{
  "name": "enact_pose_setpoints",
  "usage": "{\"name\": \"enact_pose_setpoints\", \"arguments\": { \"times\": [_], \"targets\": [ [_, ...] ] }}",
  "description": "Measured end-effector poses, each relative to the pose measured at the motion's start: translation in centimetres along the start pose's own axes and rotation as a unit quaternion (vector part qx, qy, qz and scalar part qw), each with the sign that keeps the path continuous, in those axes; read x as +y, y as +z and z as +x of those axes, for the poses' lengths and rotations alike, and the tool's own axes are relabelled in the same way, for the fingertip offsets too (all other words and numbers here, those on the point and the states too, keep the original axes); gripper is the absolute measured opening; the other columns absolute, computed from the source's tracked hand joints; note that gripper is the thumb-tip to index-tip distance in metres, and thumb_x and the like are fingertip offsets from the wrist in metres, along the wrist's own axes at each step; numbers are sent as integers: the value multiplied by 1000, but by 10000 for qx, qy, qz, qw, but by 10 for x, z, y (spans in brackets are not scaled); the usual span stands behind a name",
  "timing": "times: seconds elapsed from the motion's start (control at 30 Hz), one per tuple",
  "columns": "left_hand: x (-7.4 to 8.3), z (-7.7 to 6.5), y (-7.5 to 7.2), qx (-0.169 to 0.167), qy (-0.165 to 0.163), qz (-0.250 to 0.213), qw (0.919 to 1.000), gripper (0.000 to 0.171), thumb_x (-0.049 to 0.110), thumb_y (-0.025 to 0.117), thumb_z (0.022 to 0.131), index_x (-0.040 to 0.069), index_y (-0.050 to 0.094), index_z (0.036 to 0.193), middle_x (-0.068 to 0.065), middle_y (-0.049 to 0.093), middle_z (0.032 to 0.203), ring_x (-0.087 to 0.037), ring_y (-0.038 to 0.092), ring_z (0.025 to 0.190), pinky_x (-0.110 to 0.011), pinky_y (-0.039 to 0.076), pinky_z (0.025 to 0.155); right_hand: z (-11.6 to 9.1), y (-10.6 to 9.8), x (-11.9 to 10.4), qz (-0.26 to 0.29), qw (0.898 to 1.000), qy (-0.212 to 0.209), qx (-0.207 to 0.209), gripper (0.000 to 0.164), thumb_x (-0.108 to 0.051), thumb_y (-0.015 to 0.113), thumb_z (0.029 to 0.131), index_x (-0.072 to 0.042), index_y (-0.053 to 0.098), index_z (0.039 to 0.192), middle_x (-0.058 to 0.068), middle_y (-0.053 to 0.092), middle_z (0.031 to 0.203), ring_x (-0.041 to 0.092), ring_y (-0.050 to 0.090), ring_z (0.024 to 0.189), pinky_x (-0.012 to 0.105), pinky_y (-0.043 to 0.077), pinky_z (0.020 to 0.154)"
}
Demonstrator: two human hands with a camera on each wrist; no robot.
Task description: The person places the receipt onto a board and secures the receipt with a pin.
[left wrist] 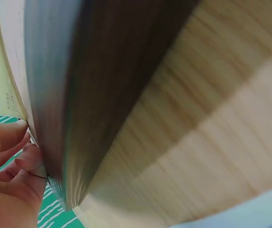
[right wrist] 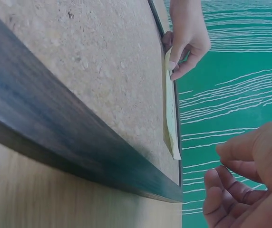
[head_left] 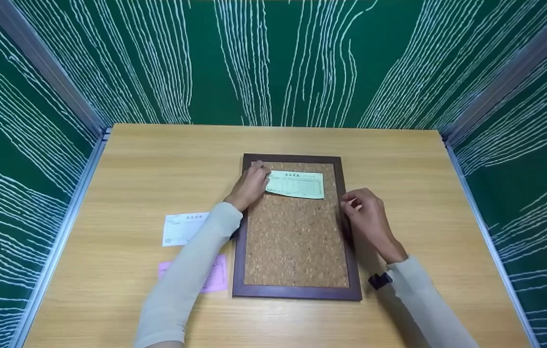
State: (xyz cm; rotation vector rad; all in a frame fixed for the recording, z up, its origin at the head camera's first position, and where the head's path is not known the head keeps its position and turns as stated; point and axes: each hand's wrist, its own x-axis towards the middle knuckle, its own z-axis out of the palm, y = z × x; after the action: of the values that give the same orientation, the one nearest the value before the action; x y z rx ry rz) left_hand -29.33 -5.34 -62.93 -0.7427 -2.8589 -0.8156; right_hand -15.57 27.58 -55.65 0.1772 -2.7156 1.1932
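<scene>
A pale green printed slip (head_left: 297,184) lies across the upper part of a cork board (head_left: 297,237) with a dark brown frame. At the slip's left end, my left hand (head_left: 252,182) pinches its edge near the board's upper left corner. In the right wrist view the left thumb (right wrist: 175,59) rests over the end of the slip, and the slip's other end lifts a little off the cork. My right hand (head_left: 370,212) hovers by the frame's right side, fingers curled, thumb and forefinger close together. Nothing can be made out between those fingertips.
Left of the board, a white printed slip (head_left: 181,229) and a pink printed slip (head_left: 215,275) lie on the wooden table (head_left: 133,159), both partly covered by the left sleeve (head_left: 186,285). Green panels with white wavy lines stand around the table.
</scene>
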Motion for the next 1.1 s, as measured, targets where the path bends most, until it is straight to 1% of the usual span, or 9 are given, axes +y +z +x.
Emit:
{"name": "enact_pose_setpoints", "arguments": {
  "times": [0.07, 0.17, 0.23, 0.4, 0.5, 0.6, 0.67, 0.87, 1.1],
  "targets": [
    [12, -5, -13, -72, 81, 157, 9998, 15, 6, 65, 109, -2, 77, 114, -15, 65, 112, -29, 70, 100, -42, 61, 88, -1, -1, 0, -67, 10000, -23, 11, 10, 0, 76, 101, 4, 80, 109, 17, 74, 110, 28, 69, 92, 19, 48, 71],
    [18, -8, -19, -69, 182, 463, 9987, 16, 7, 65, 110, -1, 78, 116, -15, 67, 115, -29, 66, 106, -41, 59, 93, -2, -2, 0, -75, 10000, 5, 21, 10, -1, 77, 101, 3, 80, 109, 16, 74, 109, 27, 69, 92, 19, 48, 71],
    [29, -10, -30, -199, 122, 601, 9979, 19, 7, 66, 110, -2, 78, 121, -17, 69, 122, -33, 63, 113, -46, 57, 99, -4, -3, 2, -68, 10000, 19, 22, 9, -1, 77, 100, 3, 80, 108, 16, 74, 109, 27, 69, 91, 19, 48, 71],
    [28, -12, -30, -327, -91, 860, 9957, 27, 18, 65, 113, 4, 78, 131, -12, 68, 134, -32, 56, 122, -56, 48, 109, -6, -3, 7, -36, 10000, 52, 26, 9, 1, 76, 100, 4, 80, 108, 16, 73, 108, 27, 69, 91, 17, 48, 71],
    [26, -12, -29, -343, -140, 846, 9957, 28, 21, 64, 113, 7, 79, 133, -11, 67, 137, -32, 55, 128, -68, 39, 117, -8, -4, 9, 3, 10000, 62, 23, 10, 2, 75, 100, 5, 80, 108, 16, 73, 107, 26, 68, 91, 17, 49, 70],
    [24, -13, -29, -281, -88, 696, 9971, 27, 19, 64, 113, 7, 79, 131, -12, 66, 134, -33, 54, 128, -74, 34, 120, -10, -5, 12, -5, 9999, 101, 27, 11, 1, 73, 101, 5, 80, 109, 16, 73, 107, 27, 67, 91, 18, 49, 70],
    [12, -11, -19, -176, -21, 652, 9977, 27, 22, 63, 114, 9, 80, 131, -10, 65, 131, -30, 54, 125, -73, 33, 121, -12, -6, 15, -9, 9999, 135, 31, 12, 2, 72, 101, 4, 79, 109, 16, 73, 107, 27, 67, 91, 19, 50, 70],
    [11, -12, -22, -138, 59, 361, 9992, 28, 19, 64, 112, 8, 79, 132, -12, 61, 136, -35, 51, 128, -78, 31, 119, -13, -10, 22, 55, 9997, 202, 145, 13, 3, 72, 100, 5, 79, 111, 18, 74, 108, 28, 69, 92, 16, 49, 73],
    [9, -15, -27, -263, -3, 341, 9991, 31, 22, 64, 112, 11, 77, 138, -11, 60, 149, -33, 50, 137, -79, 30, 120, -12, -12, 27, 199, 9998, 78, 30, 14, 2, 74, 102, 4, 79, 115, 15, 74, 109, 26, 69, 94, 14, 50, 77]
  ]
}}
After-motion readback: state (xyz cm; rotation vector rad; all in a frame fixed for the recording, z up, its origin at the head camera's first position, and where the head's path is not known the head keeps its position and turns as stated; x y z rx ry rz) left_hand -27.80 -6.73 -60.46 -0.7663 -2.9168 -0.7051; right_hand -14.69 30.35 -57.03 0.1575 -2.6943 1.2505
